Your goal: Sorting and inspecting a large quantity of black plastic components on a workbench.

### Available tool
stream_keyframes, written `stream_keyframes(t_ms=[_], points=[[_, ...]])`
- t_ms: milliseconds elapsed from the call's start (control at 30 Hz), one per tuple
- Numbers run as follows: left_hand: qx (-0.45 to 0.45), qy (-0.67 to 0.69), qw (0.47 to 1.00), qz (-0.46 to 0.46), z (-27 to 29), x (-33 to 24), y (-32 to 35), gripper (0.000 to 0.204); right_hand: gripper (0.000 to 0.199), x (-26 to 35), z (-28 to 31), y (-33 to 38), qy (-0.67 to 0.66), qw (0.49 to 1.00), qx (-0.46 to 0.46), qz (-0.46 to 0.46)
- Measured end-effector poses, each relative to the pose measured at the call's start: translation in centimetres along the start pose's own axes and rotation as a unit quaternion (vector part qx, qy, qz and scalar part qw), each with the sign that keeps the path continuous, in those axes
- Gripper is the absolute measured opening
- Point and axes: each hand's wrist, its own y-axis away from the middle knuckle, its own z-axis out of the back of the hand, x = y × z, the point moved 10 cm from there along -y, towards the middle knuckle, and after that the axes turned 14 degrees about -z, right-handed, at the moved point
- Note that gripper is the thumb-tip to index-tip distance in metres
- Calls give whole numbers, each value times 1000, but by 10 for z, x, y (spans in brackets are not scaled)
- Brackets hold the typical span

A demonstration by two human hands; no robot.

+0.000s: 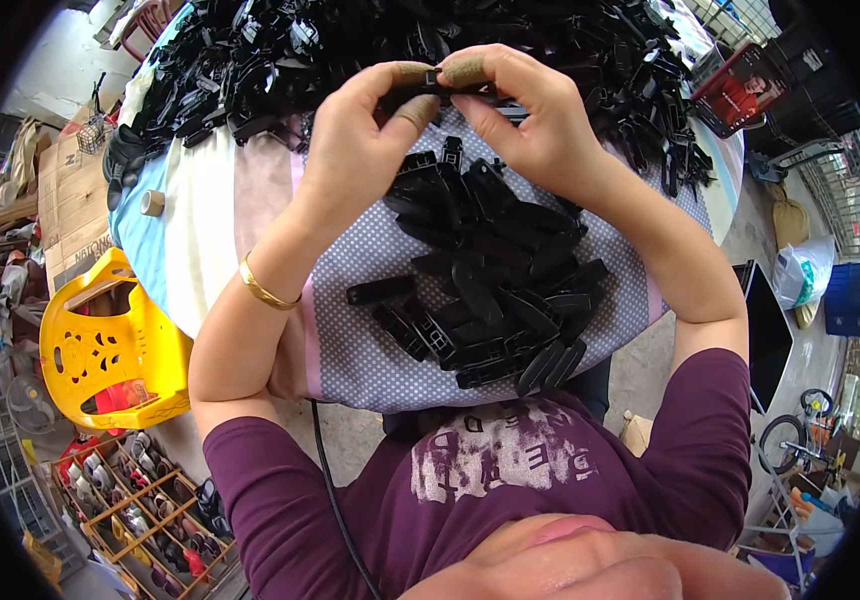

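Observation:
My left hand (355, 130) and my right hand (540, 120) meet above the far part of the cloth-covered table. Between their fingertips both grip a small black plastic part (431, 79), largely hidden by the fingers. Brownish wraps cover several of my fingertips. Below my hands, nearer my body, lies a loose heap of black plastic pieces (495, 285), long and rounded, some with slotted frames. Just beyond my hands spreads a much larger pile of similar black parts (240, 80).
The patterned tablecloth (360, 370) reaches up to my body. A tape roll (152, 203) sits near the table's left edge, beside a yellow plastic chair (100, 340). A shoe rack (150, 510) stands at lower left. On the right are a blue crate (848, 300) and a bicycle (785, 440).

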Motion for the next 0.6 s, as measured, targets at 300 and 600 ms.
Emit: stream_keyframes(t_ms=[300,600], points=[[-137,424,887,120,0,35,14,29,18,15,-1,6,46,997,-10,62],[-100,463,864,172,-13,42,24,37,18,43,-22,27,197,948,26,247]])
